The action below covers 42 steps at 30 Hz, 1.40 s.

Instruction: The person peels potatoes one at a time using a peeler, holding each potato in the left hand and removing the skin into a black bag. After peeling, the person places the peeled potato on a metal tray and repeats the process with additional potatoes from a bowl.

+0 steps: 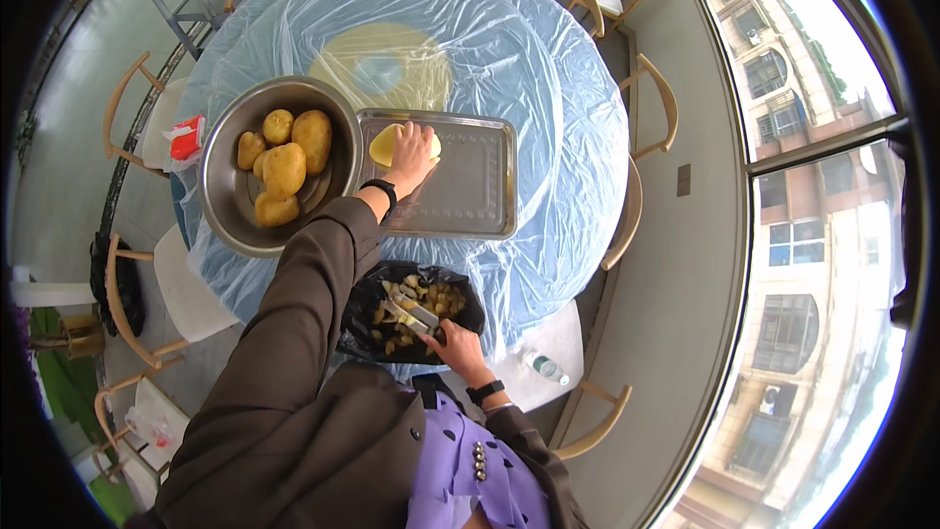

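Note:
On the left part of a rectangular metal tray (470,184), my left hand (413,156) grips a pale peeled potato (383,147). Its fingers hide the potato's middle, and yellow flesh shows on both sides of them. My right hand (460,347) holds a metal peeler (420,319) by its handle. The peeler's head is over a black plastic bag (360,319), which lies open at the table's near edge. Inside the bag are many potato peelings (440,300). Left of the tray, several unpeeled potatoes (284,169) rest in a round steel basin (220,213).
Clear plastic film covers the round table (587,139). A red tissue pack (188,137) sits by its left edge. Wooden-armed chairs (194,286) surround it. A plastic bottle (549,368) lies on the white seat (565,330) at my right. A wall and window stand farther right.

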Tool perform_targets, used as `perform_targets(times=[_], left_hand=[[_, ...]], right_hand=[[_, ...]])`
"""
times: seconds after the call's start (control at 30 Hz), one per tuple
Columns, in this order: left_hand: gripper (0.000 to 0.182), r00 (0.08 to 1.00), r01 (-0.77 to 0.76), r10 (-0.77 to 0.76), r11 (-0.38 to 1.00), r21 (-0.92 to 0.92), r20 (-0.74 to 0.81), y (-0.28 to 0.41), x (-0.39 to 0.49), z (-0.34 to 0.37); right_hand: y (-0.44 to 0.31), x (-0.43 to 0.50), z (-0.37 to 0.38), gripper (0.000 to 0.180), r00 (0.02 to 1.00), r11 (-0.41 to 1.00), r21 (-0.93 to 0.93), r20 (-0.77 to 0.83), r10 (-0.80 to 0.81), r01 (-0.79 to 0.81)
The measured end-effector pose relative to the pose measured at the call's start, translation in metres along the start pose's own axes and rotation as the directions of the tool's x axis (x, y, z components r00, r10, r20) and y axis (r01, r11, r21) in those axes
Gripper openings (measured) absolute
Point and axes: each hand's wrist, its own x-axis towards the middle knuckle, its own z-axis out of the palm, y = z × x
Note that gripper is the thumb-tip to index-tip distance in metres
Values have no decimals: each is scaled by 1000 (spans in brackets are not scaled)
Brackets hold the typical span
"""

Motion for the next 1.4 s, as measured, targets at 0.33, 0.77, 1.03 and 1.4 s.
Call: perform_targets(times=[0.33, 0.77, 1.03, 1.4], left_hand=[[75, 991, 129, -128, 991, 45, -37, -24, -2, 23], [75, 950, 152, -236, 921, -359, -203, -77, -92, -132], [59, 997, -78, 76, 987, -144, -20, -247, -165, -165], [53, 892, 366, -249, 887, -281, 378, -275, -194, -93]], right_hand=[[18, -2, 21, 41, 1000, 1000, -13, -26, -8, 8], [14, -19, 8, 37, 1000, 1000, 0, 3, -8, 8], [-4, -26, -5, 35, 996, 994, -84, 60, 73, -68], [-30, -41, 15, 32, 982, 984, -68, -107, 157, -165]])
